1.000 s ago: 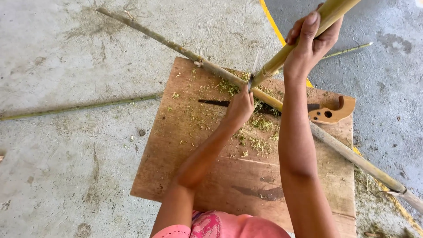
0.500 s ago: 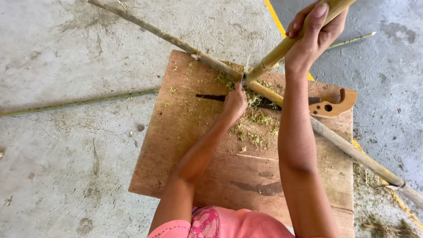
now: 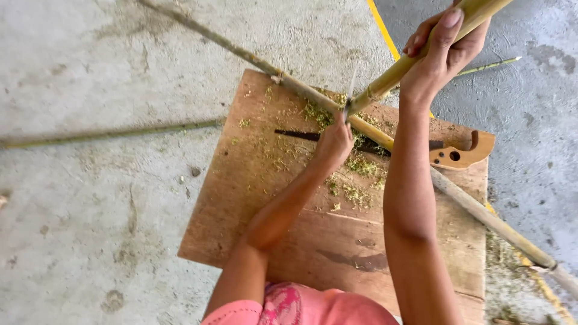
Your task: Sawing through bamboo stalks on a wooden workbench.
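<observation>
The right hand [image 3: 442, 51] is clamped around a thick yellow-green bamboo stalk [image 3: 415, 57], holding it raised at a slant so that its lower end comes down over the far edge of a wooden board [image 3: 301, 241] lying on the concrete floor [image 3: 90, 210]. At that lower end, the left hand [image 3: 334, 141] is closed on the grip of a thin blade [image 3: 350, 90], apparently a knife, whose edge points up against the stalk's tip; the angle seems chosen to steady the stalk while the blade works it. Green shavings [image 3: 355, 174] lie scattered on the board's far half, just beneath the hands. A long, thinner bamboo pole [image 3: 289, 81] runs diagonally across the board's far edge and on past its right side, lying under the raised stalk. A handsaw [image 3: 457, 155] with a wooden handle rests near the board's far right corner, its dark blade reaching toward the middle. Another slender cane [image 3: 108, 133] lies on the floor off the board's left edge.
</observation>
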